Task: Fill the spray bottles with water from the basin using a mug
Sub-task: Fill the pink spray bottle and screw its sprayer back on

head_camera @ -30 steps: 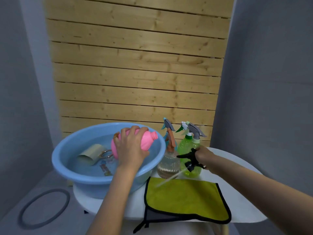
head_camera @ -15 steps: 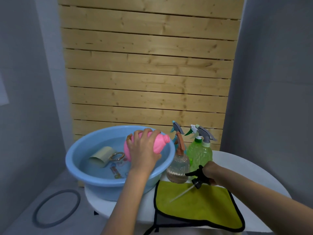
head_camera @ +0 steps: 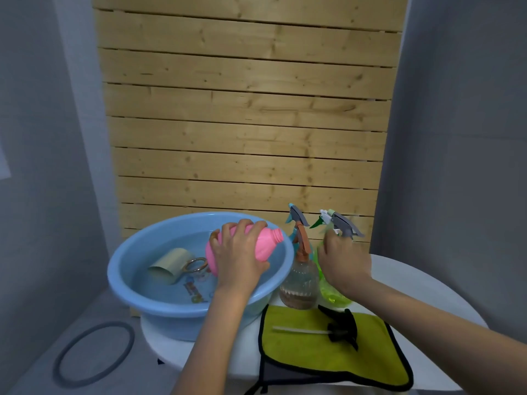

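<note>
The pink bottle [head_camera: 265,243] is open at the neck and looks ready for water. The left hand [head_camera: 239,260] has its grip wrapped round it and holds it tipped over the blue basin [head_camera: 171,323], low and left of the middle. The mug [head_camera: 168,265] lies on its side in the water. The right hand [head_camera: 342,263] is up against the green bottle [head_camera: 333,296]; I cannot tell if its grip is closed. Next, I think, a hand must take the mug and scoop.
</note>
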